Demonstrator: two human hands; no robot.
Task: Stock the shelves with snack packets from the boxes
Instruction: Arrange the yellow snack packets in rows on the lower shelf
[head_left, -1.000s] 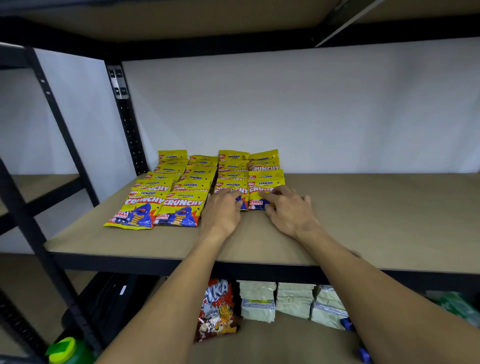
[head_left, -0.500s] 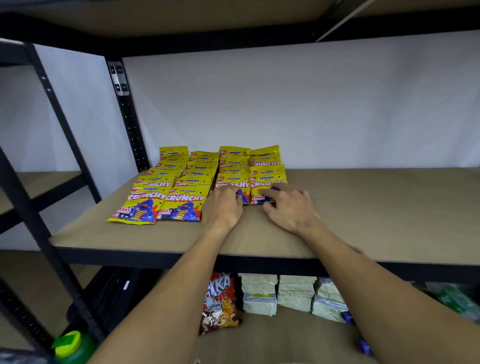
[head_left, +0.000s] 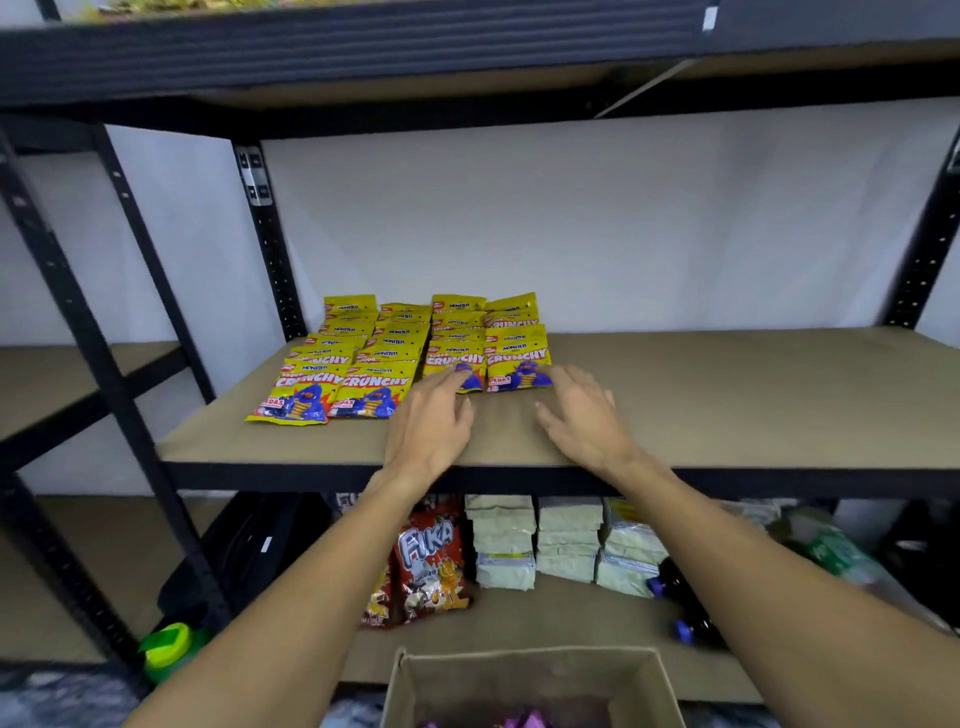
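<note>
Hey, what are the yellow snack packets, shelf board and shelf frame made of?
Yellow snack packets: glossy printed plastic film, likely; light glints on them.
Shelf board: matte tan fibreboard, probably; no grain shows.
Shelf frame: black painted metal, seemingly; its upright has punched slots.

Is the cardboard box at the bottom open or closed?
Open. The cardboard box has no cover on top, and purple packets show inside.

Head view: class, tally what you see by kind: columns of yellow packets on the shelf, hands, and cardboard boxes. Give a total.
packet columns: 4
hands: 2, the left hand and the right hand
box: 1
Total: 7
</note>
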